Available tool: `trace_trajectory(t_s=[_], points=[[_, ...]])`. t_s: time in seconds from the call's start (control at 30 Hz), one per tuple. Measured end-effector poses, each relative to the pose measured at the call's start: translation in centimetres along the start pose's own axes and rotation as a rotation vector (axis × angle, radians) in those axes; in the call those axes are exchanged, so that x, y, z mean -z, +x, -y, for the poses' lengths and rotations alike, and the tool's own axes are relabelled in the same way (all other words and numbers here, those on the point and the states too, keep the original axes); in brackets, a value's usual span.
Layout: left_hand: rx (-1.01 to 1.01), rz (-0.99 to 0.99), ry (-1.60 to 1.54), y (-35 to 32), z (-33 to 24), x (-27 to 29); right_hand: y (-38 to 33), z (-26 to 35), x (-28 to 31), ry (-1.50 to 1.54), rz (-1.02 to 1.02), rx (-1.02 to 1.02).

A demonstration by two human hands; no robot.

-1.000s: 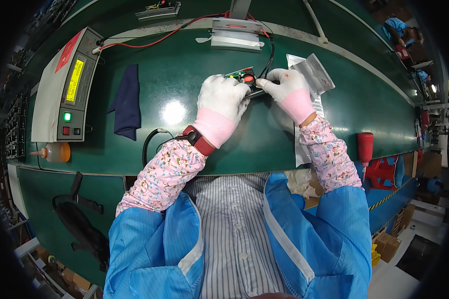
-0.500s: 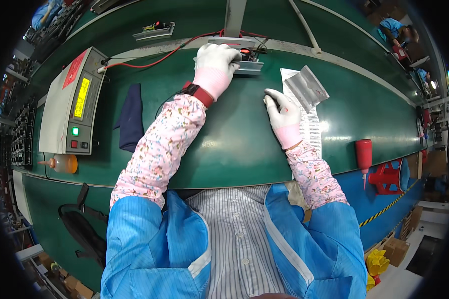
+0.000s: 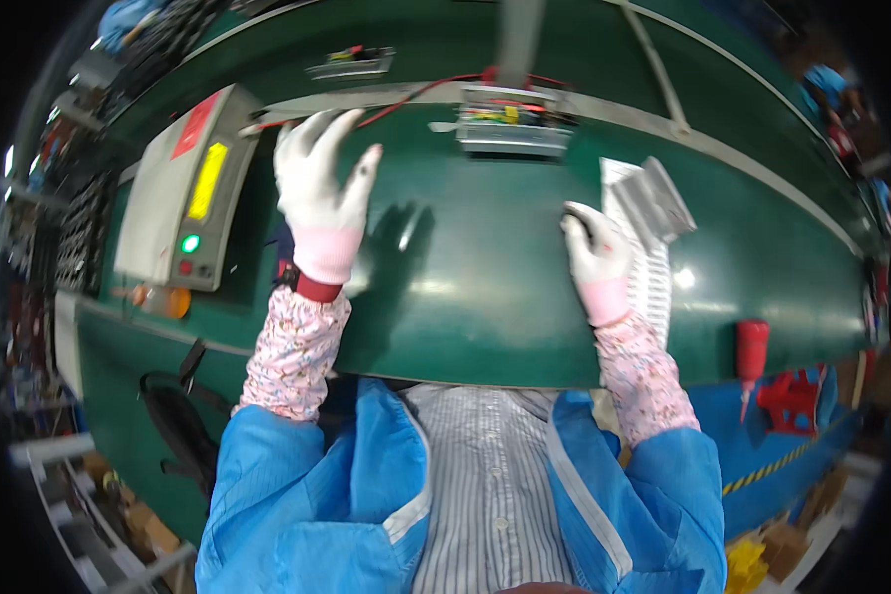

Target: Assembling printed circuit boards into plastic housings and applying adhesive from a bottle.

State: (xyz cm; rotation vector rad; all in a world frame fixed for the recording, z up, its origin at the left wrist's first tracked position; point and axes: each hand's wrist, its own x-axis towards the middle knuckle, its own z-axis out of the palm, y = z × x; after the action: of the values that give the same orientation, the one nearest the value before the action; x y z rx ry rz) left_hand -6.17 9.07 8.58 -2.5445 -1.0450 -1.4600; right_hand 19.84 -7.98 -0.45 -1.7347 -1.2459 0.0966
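My left hand (image 3: 322, 188), in a white glove with a pink cuff, is raised over the table's left part. Its fingers are spread and hold nothing; its nearest neighbour is the tester box (image 3: 180, 188) with a lit yellow display and a green light. Low beside the paper sheet (image 3: 653, 287) is my right hand (image 3: 599, 259), gloved alike, fingers loosely curved and thumb apart, with nothing seen in it. A bent grey metal plate (image 3: 653, 203) lies on the sheet's far end. At the far edge sits a metal-cased circuit unit (image 3: 513, 127), touched by neither hand.
A red wire (image 3: 406, 102) runs from the tester toward the circuit unit. Another metal-cased unit (image 3: 354, 65) lies beyond the rail. A red squeeze bottle (image 3: 750, 348) stands near the right front edge, an orange-filled bottle (image 3: 168, 301) at the left. A red stool (image 3: 792, 401) is beyond the table.
My left hand has come off the circuit unit and moved left toward the tester, its fingers spreading. The right hand keeps its place by the sheet. The whole view has shifted.
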Motion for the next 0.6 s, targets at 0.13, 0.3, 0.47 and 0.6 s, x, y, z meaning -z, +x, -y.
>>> trace_trajectory(t_s=[0.13,0.3,0.47,0.6], points=[[0.113,-0.326,0.377,-3.2,4.7,7.3,-0.2,0.1,0.7,0.012,0.02,-0.061],[0.253,-0.487,0.606,-7.2,10.1,11.8,0.3,1.0,0.4,0.038,0.054,-0.062],[0.33,-0.459,0.513,-7.4,12.1,11.5,0.3,1.0,1.0,-0.002,0.016,-0.093],[0.408,-0.454,0.556,-7.4,10.9,11.8,-0.1,-0.4,0.0,0.012,0.018,-0.031]])
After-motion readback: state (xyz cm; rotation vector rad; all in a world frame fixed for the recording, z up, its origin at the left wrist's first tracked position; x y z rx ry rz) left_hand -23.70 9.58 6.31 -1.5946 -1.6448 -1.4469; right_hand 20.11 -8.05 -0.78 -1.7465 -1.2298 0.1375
